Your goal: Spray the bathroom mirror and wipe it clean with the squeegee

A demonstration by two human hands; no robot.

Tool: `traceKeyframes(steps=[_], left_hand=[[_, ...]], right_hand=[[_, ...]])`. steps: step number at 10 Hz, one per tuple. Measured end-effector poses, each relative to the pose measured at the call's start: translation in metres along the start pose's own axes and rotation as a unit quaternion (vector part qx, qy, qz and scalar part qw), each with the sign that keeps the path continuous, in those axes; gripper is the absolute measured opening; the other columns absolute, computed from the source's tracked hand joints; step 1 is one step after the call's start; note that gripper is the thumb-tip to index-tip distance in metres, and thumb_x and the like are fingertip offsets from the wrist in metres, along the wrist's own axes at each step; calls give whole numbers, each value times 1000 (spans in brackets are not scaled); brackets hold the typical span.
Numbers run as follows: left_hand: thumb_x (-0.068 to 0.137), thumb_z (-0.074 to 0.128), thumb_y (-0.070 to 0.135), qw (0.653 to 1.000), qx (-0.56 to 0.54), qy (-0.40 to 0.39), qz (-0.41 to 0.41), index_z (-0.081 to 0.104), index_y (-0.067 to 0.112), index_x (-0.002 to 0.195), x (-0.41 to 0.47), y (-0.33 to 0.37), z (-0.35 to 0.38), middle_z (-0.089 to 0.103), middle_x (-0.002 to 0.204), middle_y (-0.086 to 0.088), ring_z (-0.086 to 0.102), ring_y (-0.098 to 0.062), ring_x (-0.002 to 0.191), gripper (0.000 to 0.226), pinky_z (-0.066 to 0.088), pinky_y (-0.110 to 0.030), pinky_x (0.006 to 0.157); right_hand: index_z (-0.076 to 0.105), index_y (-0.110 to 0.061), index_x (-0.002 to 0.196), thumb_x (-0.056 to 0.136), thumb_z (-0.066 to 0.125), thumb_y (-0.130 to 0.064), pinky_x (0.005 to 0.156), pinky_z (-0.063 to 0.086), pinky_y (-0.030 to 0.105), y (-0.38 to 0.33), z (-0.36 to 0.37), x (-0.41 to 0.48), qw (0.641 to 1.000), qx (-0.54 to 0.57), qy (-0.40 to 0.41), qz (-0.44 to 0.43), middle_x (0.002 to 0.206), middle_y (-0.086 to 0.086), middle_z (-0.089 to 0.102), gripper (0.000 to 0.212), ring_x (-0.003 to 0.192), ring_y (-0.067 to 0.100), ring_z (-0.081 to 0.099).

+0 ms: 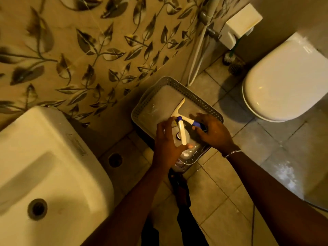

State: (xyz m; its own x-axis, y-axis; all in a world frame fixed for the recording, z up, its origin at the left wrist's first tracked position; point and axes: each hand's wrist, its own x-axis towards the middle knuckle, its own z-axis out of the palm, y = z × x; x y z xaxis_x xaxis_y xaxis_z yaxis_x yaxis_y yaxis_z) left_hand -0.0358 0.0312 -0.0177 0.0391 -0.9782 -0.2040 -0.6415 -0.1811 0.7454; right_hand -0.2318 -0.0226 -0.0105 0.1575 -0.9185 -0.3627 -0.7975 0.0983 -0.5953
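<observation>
A grey perforated basket (pixel 142 107) stands on the floor below me. My left hand (pixel 166 141) is shut on a white spray bottle (pixel 182 133) with a blue nozzle, seen from above over the basket's near side. A squeegee (pixel 178 109) with a pale blade and blue handle lies in the basket. My right hand (pixel 212 132) hovers over the squeegee's handle end, fingers spread; whether it touches the handle cannot be told. The mirror is out of view.
A white washbasin (pixel 44 166) fills the lower left. A toilet (pixel 287 82) with its lid down stands at the right, a hose and white wall box (pixel 242 20) behind it. A floor drain (pixel 115 159) lies left of the basket. Leaf-patterned tiles cover the wall.
</observation>
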Motion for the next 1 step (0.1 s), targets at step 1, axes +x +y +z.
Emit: traceKeyframes(steps=[1], left_hand=[[53, 99, 40, 1000, 3, -9, 29, 32, 22, 153, -8, 16, -31, 37, 150, -11, 46, -30, 135, 121, 53, -48, 104]], right_hand=[[58, -13, 146, 98, 70, -34, 104, 54, 53, -20, -16, -7, 999, -6, 39, 1, 147, 14, 60, 53, 132, 34, 60]])
